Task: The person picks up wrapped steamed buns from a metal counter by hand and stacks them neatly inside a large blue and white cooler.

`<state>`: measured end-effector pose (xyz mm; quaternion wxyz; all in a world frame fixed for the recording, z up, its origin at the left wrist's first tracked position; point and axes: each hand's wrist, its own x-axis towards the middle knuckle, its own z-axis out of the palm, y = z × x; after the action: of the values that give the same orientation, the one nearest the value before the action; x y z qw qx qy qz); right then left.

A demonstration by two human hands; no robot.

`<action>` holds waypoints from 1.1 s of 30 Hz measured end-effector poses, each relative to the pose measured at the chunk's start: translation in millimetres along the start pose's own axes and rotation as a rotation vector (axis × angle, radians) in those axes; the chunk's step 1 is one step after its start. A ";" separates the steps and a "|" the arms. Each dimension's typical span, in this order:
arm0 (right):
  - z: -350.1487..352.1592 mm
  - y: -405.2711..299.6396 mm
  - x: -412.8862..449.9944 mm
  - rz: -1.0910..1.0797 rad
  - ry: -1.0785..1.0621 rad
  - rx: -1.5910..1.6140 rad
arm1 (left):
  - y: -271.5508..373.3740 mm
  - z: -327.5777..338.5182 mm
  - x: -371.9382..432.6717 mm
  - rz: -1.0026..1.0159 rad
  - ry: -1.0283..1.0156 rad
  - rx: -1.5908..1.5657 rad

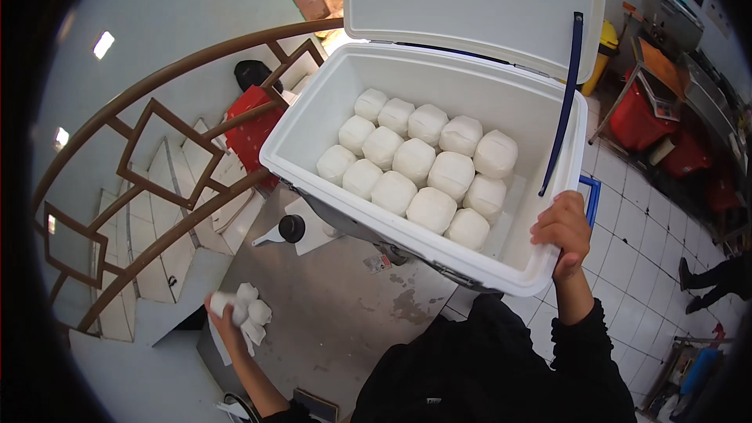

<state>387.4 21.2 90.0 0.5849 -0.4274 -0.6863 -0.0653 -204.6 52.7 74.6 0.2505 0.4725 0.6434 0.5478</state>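
Observation:
A white cooler box (346, 70) stands before me with its lid (470, 0) raised. Inside sit several white rounded blocks (392, 192), which look like trimmed young coconuts, in rows towards the left and middle. My right hand (564, 234) grips the cooler's near right rim, fingers over the edge. Low on the left, my left hand (222, 320) is closed around a white rounded piece (222, 302), blurred by motion. Right beside it, several more white pieces (258, 311) lie clustered at the left edge of the metal table (329, 305). Part of the held piece is hidden.
A white board (308, 241) with a round black object (292, 228) lies beyond. Brown railings (170, 70) and stairs (158, 229) border the left. A blue strap (564, 106) hangs inside the cooler's right end. At far right, another person's legs (714, 282) show on the tiled floor (623, 258).

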 end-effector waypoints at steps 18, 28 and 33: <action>0.3 15.1 -5.0 -0.158 -0.088 0.227 | 166.1 476.9 -120.7 1.377 -1.303 1.157; 26.1 14.1 -3.4 -0.319 0.098 0.326 | 157.0 488.9 -91.1 1.710 -1.719 0.733; 12.4 7.4 -0.2 -0.254 0.081 0.285 | 160.5 487.2 -72.6 1.665 -1.899 0.395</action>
<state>383.0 33.0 83.0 0.6536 -0.2475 -0.7129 -0.0579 289.2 209.2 77.8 0.1183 0.9643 -0.2060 -0.1171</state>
